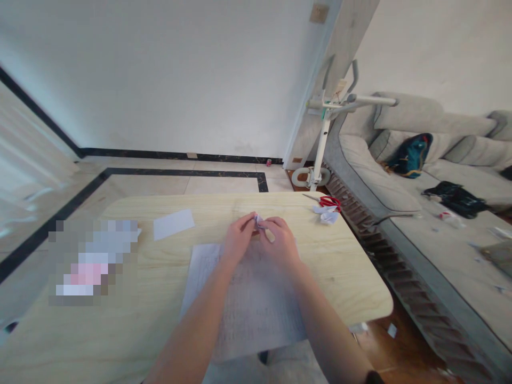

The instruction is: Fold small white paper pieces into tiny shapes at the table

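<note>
My left hand (238, 238) and my right hand (280, 240) meet over the middle of a light wooden table (352, 277). Both pinch a small folded piece of white paper (259, 221) between their fingertips. The fingers of both hands are curled closed round it, and most of the piece is hidden by them. Under my wrists and forearms lies a large printed sheet of paper (248, 309).
A small white slip (173, 223) lies to the left. Red-handled scissors (328, 201) and paper scraps (328, 215) sit at the far right corner. A blurred patch (94, 261) covers the left of the table. A grey sofa (420, 213) stands at right.
</note>
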Action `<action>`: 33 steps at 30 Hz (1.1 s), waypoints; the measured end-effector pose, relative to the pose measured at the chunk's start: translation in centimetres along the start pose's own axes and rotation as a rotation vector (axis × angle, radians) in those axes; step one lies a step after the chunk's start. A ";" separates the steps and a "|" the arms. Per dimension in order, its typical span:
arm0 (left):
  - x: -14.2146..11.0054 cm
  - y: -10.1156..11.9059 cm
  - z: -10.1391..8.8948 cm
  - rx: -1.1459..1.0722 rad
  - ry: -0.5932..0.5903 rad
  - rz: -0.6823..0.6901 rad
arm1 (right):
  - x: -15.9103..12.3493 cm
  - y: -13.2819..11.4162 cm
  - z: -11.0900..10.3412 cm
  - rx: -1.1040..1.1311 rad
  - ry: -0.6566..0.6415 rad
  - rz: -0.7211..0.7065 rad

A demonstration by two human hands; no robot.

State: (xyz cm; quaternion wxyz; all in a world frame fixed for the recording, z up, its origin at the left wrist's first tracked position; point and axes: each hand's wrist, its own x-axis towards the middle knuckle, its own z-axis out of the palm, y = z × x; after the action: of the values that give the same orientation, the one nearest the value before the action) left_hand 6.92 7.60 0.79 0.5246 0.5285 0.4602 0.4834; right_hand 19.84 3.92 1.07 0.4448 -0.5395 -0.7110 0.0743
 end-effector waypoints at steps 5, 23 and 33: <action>0.3 -0.4 -0.2 -0.301 -0.069 -0.045 | 0.2 0.9 -0.3 0.247 0.060 0.152; -0.1 0.1 -0.4 -0.158 -0.153 -0.008 | -0.1 1.4 -0.5 0.492 0.052 0.275; 0.0 0.2 -0.5 -0.001 -0.103 0.033 | -0.1 1.3 -0.6 0.528 0.062 0.351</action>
State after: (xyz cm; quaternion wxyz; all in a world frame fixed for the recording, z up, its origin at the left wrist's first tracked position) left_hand 6.46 7.60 0.98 0.5396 0.5601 0.4236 0.4643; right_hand 21.19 4.15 0.68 0.5715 -0.5219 -0.5491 0.3155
